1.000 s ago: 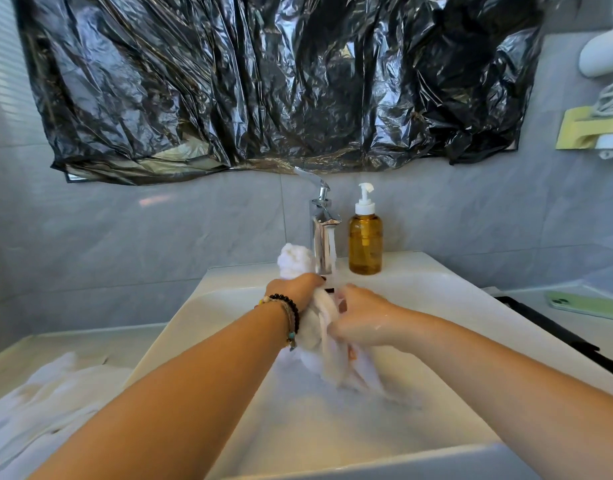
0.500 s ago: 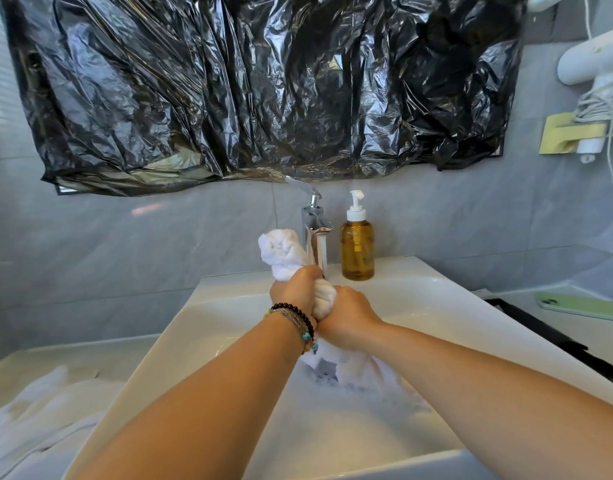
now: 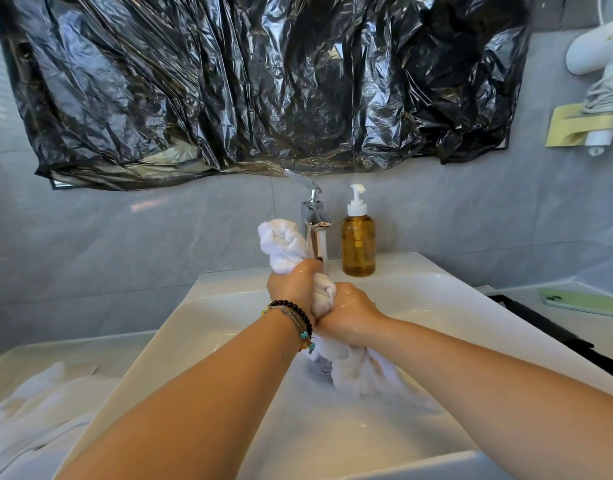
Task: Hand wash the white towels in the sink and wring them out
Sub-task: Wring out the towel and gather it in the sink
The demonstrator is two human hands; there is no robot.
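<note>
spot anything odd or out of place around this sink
A crumpled black plastic sheet hangs over what seems to be the mirror above the faucet. A green phone lies on the wet-area counter at right.

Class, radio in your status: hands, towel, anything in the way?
Both hands, left hand and right hand, grip the towel over the sink. Tap close behind. Nothing blocking.

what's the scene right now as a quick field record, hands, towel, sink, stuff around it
left hand: grips upper part of towel
right hand: grips towel just below the left
towel: white, twisted, top bunched beside faucet, bottom hangs into sink
sink: white basin
soap bottle: amber pump, right of faucet
other cloth: white, on left counter
phone: green, right counter
</note>
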